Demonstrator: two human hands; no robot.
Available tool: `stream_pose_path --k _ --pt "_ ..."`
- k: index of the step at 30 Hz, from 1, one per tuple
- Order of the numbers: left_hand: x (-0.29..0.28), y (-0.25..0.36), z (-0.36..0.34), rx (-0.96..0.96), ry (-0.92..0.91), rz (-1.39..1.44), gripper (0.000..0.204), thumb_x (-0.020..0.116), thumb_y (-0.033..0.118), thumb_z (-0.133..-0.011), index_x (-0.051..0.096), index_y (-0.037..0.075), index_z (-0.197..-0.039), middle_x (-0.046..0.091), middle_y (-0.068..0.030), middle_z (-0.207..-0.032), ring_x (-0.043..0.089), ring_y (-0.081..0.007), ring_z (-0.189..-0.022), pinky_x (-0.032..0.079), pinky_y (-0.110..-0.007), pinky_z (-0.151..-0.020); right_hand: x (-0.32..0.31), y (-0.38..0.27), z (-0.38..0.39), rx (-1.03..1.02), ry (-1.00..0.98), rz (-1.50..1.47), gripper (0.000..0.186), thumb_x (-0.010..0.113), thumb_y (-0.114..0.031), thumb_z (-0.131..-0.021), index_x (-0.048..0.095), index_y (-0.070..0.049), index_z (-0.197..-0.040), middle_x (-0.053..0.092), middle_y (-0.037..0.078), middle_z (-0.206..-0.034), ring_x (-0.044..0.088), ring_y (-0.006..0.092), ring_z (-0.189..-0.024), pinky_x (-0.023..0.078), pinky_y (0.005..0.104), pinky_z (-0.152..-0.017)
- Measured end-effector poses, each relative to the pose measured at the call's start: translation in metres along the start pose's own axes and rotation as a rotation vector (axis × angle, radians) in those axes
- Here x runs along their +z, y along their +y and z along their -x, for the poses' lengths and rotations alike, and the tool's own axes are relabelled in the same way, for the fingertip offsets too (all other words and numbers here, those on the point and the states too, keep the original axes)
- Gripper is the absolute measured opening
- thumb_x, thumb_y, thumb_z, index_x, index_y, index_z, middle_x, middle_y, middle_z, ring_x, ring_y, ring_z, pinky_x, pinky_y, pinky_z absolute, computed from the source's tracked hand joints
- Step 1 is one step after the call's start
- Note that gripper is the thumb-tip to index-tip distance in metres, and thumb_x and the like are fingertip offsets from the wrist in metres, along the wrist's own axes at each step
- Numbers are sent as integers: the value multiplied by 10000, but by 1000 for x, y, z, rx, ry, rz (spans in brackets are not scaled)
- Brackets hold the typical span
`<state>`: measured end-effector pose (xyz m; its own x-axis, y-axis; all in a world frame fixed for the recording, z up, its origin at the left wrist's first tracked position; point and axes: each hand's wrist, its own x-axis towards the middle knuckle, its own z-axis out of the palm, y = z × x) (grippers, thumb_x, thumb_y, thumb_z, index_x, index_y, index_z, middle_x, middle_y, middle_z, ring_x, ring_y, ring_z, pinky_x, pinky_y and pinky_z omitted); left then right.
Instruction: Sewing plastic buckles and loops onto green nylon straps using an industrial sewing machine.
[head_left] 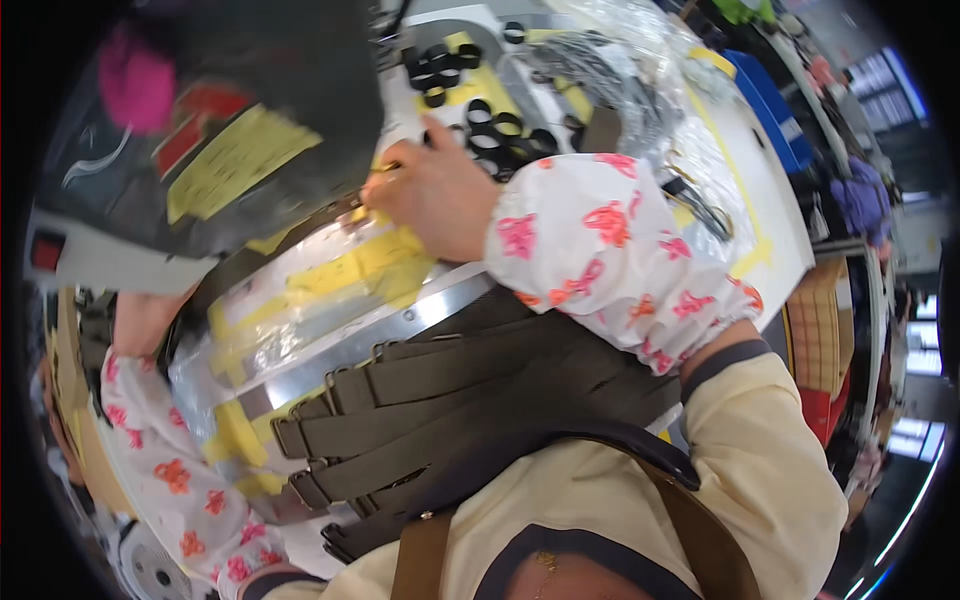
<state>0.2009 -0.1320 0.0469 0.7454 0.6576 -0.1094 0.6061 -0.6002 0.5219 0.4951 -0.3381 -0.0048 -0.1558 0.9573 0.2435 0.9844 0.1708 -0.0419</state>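
My right hand [440,195], in a white flowered sleeve cover, is closed at the end of a dark olive webbing strap [285,238], beside the dark sewing machine head [300,60]. That strap curves down and left toward my left hand [150,318]. The fingers of my left hand are hidden behind the machine's pale lower edge, so their hold does not show. Several olive straps with metal buckles [450,375] lie in a pile over my lap and the table's near edge. Past my right hand are several small black loops [495,130].
Yellow tape and clear film [340,270] cover the work surface. A bundle of grey cords [610,75] and scissors [705,205] lie at the right on plastic sheeting. A blue bin [770,110] stands beyond the table's right edge. Yellow paper [235,160] is stuck on the machine.
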Motion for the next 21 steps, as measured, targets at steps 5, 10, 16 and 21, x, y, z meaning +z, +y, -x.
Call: stream_pose_path --k 5,10,16,21 --pt "-22 -71 -33 -53 -170 -184 523 749 195 -610 579 -11 -1059 590 -121 -1056 529 -246 -1017 378 -330 -910 -10 5 18 -97 217 -22 245 612 -98 -677 620 -80 -921 596 34 -1027 501 198 -1022 354 420 -917" --pt "-26 -73 -13 -136 -160 -137 684 761 218 -527 515 -27 -1116 524 -157 -1113 468 -286 -1078 332 -346 -955 -106 60 124 280 186 -45 123 642 -101 -734 599 -22 -817 584 136 -703 574 296 -658 449 365 -582" --pt "-31 -78 -15 -17 -117 -186 701 731 213 -518 489 -14 -1136 530 -163 -1124 490 -285 -1077 358 -345 -937 -86 118 258 757 -209 163 236 594 -68 -742 511 -38 -961 569 191 -886 551 366 -843 439 411 -717" --pt "-1 -77 -25 23 148 -352 442 615 231 -596 572 -20 -958 605 -242 -837 583 -378 -832 452 -405 -723 -87 127 285 939 -158 93 280 525 -21 -743 485 -16 -1020 558 230 -882 536 417 -887 418 451 -729"
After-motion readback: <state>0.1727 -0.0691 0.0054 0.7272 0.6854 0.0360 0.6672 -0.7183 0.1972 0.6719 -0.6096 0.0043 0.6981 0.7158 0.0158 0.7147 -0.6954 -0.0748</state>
